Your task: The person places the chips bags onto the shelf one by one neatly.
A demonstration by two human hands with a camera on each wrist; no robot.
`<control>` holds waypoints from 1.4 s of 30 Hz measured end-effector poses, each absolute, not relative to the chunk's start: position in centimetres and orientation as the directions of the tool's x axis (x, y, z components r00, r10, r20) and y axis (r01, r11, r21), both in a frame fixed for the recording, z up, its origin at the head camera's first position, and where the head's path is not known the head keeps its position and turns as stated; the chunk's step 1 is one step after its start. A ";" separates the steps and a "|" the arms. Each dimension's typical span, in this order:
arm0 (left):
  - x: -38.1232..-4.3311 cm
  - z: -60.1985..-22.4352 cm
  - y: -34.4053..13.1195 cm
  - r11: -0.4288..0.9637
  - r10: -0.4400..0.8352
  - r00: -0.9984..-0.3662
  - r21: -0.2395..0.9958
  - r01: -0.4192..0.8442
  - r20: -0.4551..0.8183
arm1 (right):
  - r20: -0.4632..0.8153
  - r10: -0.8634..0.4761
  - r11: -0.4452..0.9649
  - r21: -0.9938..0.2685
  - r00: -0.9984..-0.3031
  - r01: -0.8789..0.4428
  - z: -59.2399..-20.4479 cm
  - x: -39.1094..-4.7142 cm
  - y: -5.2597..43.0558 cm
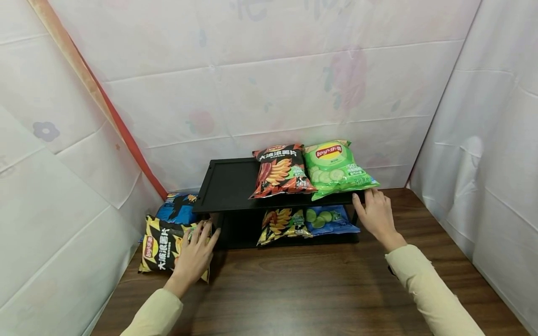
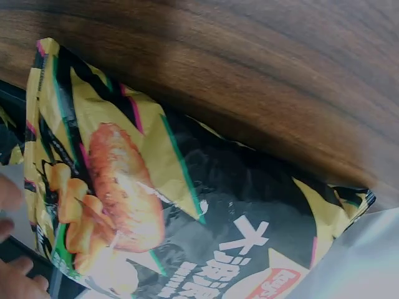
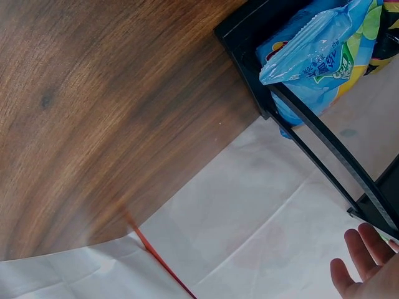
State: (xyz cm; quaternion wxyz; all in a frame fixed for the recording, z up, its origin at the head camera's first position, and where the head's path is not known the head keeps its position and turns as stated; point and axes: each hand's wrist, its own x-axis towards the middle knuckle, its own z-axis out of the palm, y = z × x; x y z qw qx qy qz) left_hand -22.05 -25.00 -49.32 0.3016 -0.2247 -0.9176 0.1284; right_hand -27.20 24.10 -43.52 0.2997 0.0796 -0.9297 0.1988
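My left hand [image 1: 194,254], fingers spread and slightly bent, is over the right end of a black-and-yellow chip bag [image 1: 161,247] at the table's left. In the left wrist view the same chip bag [image 2: 206,180] fills most of the picture, with fingers [image 2: 19,274] beside its end. At the front right corner of a black two-tier rack [image 1: 252,205], my right hand [image 1: 376,217] touches the upper shelf's edge. Its fingers [image 3: 360,252] look fairly straight in the right wrist view. A green chip bag [image 1: 334,168] lies on that shelf close to this hand.
A red-and-black chip bag [image 1: 281,172] lies beside the green one. On the lower tier are another black-and-yellow bag [image 1: 283,226] and a blue bag [image 1: 329,220]. One more blue bag [image 1: 178,207] lies behind the left-hand bag. White curtains [image 1: 269,93] border the wooden table [image 1: 286,289].
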 end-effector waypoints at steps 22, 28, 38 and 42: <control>-22.1 -49.7 -25.0 0.996 0.083 -0.888 -0.027 0.079 0.453 | 0.594 -0.041 0.906 -0.317 -0.803 -0.280 -43.5 -27.3 24.2; -21.9 -49.9 -25.1 0.993 0.114 -0.899 -0.028 0.113 0.423 | 0.594 -0.042 0.906 -0.316 -0.804 -0.280 -43.5 -27.3 24.2; -21.5 -50.4 -25.4 0.971 0.236 -0.901 -0.134 0.200 0.364 | 0.595 -0.037 0.910 -0.311 -0.803 -0.273 -43.6 -27.3 24.3; -21.4 -50.5 -25.4 0.962 0.261 -0.907 -0.166 0.217 0.331 | 0.598 -0.038 0.912 -0.306 -0.801 -0.272 -43.7 -27.4 24.3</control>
